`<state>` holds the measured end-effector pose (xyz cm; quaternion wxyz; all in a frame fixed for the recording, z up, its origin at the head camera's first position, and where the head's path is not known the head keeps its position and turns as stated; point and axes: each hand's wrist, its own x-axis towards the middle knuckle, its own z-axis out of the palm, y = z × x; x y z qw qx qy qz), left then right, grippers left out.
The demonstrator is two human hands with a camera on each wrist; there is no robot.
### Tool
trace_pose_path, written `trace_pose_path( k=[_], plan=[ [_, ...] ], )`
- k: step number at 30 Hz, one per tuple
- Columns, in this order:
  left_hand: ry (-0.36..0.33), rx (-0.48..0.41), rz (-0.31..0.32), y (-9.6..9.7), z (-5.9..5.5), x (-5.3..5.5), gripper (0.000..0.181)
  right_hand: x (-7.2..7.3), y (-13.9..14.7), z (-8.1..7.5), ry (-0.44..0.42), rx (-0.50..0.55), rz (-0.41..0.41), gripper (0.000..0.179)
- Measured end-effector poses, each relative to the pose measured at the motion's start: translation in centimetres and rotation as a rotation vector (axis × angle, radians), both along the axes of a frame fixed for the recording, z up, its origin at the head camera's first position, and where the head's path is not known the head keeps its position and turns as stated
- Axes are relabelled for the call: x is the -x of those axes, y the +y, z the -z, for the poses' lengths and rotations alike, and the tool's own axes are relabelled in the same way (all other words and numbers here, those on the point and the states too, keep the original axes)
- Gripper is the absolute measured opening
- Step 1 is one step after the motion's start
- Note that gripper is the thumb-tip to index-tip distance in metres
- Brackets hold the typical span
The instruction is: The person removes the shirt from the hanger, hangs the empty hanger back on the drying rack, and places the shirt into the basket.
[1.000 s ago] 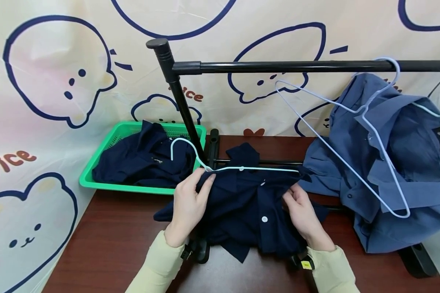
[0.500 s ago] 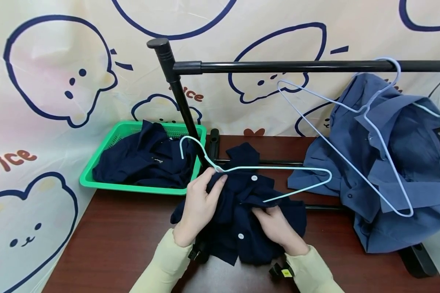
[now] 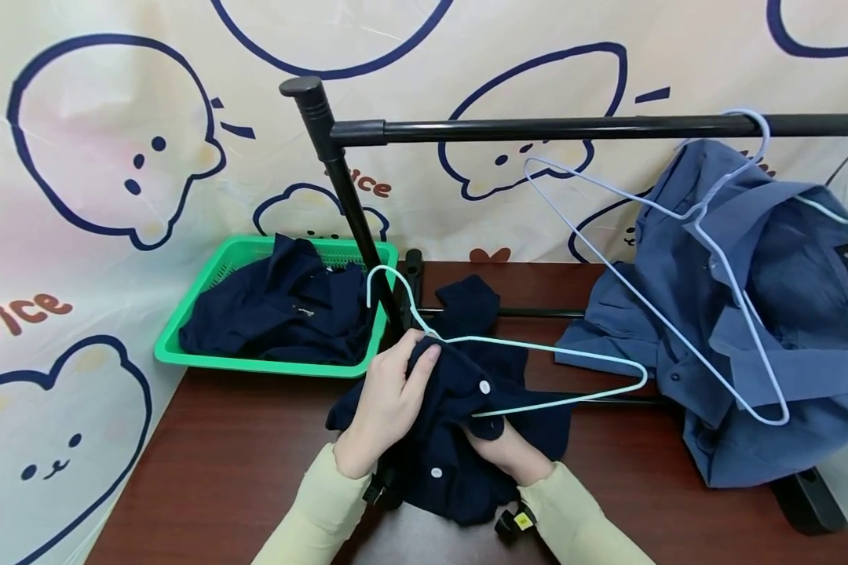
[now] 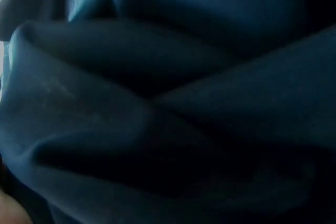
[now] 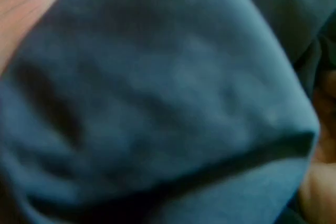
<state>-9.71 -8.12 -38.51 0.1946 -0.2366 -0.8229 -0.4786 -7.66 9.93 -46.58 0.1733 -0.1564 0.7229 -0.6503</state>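
A navy buttoned shirt is bunched up over the table between both hands. My left hand pinches its upper edge together with the neck of a pale mint hanger. The hanger's hook points up, and its right arm lies bare outside the cloth while its left part is covered. Lower down, my right hand grips the front of the shirt below the hanger's bottom bar, fingertips hidden in the fabric. Navy cloth fills the left wrist view. In the right wrist view, blurred cloth covers most of the frame, with fingers at the edge.
A green basket with navy clothing stands at the back left. The black rack's rail crosses above the table. Blue shirts and a pale lavender hanger hang at the right.
My right hand has moved left and down with the shirt's front, and the hanger's right arm has come into the open. My left hand has shifted slightly right with the hanger neck.
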Motion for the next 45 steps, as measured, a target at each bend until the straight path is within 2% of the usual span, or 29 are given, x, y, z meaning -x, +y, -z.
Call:
trace_pose_path(
  k=[3,5,8,11,13,15,18,20,23,25,27,29,33,41,45],
  plan=[
    [0.008,0.025,-0.010,-0.1,0.1,0.1,0.014,0.3,0.5,0.0,-0.065,0.031,-0.029,0.060],
    [0.015,0.049,-0.018,-0.2,0.1,0.1,0.015,0.5,1.1,-0.3,-0.092,0.015,-0.017,0.062],
    [0.015,0.074,-0.028,-0.5,0.2,0.2,0.018,0.8,2.6,-0.8,-0.143,-0.085,0.031,0.063],
    [0.004,0.084,-0.042,-0.8,0.3,0.3,0.020,0.9,5.0,-1.2,-0.147,-0.227,0.086,0.060],
    [0.000,0.083,-0.050,-1.0,0.4,0.3,0.021,1.0,6.7,-1.3,-0.109,-0.280,0.117,0.055],
    [-0.005,0.085,-0.057,-1.2,0.5,0.3,0.021,1.3,8.4,-1.5,-0.041,-0.251,0.133,0.044],
    [-0.006,0.090,-0.063,-1.4,0.7,0.4,0.022,2.0,10.4,-2.1,0.038,-0.120,0.164,0.025],
    [-0.008,0.094,-0.064,-1.4,0.8,0.4,0.022,2.3,11.6,-2.9,0.052,-0.024,0.185,0.026],
    [-0.010,0.101,-0.060,-1.4,0.9,0.5,0.022,2.5,13.2,-4.4,0.052,0.062,0.232,0.038],
    [-0.012,0.106,-0.058,-1.4,0.9,0.4,0.022,2.4,14.0,-5.3,0.069,0.065,0.253,0.043],
    [-0.015,0.114,-0.059,-1.3,1.0,0.4,0.022,2.1,14.6,-6.1,0.096,0.049,0.231,0.044],
    [-0.018,0.120,-0.059,-1.0,1.1,0.4,0.022,1.8,14.8,-6.7,0.132,0.024,0.171,0.040],
    [-0.028,0.156,-0.056,-0.4,1.2,0.5,0.019,1.3,14.2,-7.1,0.180,-0.030,0.063,0.030],
    [-0.061,0.177,-0.059,0.3,1.5,0.2,0.019,1.1,13.2,-6.0,0.150,-0.039,0.052,0.023],
    [-0.069,0.165,-0.046,0.2,1.6,0.2,0.018,0.8,12.8,-6.6,0.187,-0.043,0.069,0.021]
  ],
)
